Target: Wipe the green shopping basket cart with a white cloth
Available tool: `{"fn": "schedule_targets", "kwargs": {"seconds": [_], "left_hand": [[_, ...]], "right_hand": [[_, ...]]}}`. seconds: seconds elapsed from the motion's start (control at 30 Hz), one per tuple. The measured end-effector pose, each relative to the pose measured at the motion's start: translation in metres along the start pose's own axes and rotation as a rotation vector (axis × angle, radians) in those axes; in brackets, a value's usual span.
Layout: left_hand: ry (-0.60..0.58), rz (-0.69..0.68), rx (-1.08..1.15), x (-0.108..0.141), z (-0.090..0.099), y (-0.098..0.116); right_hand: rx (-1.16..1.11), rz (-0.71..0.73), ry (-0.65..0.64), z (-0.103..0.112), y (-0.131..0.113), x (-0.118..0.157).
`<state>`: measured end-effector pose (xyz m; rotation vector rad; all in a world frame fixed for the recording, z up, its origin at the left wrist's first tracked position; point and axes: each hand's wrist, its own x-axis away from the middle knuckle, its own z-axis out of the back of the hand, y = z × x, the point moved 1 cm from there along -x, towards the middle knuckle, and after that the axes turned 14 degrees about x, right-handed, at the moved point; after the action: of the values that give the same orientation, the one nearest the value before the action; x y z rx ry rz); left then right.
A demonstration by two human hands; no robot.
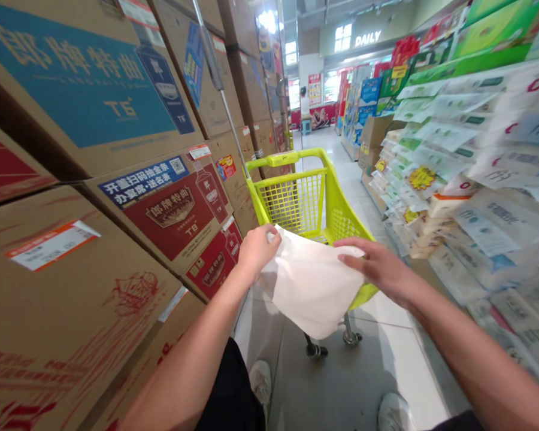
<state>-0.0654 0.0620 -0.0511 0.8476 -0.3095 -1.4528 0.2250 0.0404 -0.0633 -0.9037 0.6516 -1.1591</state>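
A white cloth (317,281) hangs spread out between my two hands, its lower edge drooping above the floor. My left hand (261,246) pinches the cloth at its upper left corner. At the upper right corner my right hand (372,263) grips it between thumb and fingers. Just beyond the cloth stands a yellow-green shopping cart (291,159), whose near side the cloth partly covers. Neither hand touches the cart's handle.
Stacked cardboard cartons (161,221) with price tags wall the left side. Shelves of packaged goods (458,161) line the right. A metal pole (224,96) slants beside the cartons. Tiled floor (336,134) runs down the aisle, with a blue stool (306,124) far back.
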Motion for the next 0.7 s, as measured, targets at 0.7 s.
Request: {"fn": "schedule_targets", "kwargs": {"seconds": [0.7], "left_hand": [[-0.598, -0.514, -0.335, 0.065, -0.038, 0.041]], "right_hand": [[1.303, 0.054, 0.107, -0.056, -0.006, 0.007]]}}
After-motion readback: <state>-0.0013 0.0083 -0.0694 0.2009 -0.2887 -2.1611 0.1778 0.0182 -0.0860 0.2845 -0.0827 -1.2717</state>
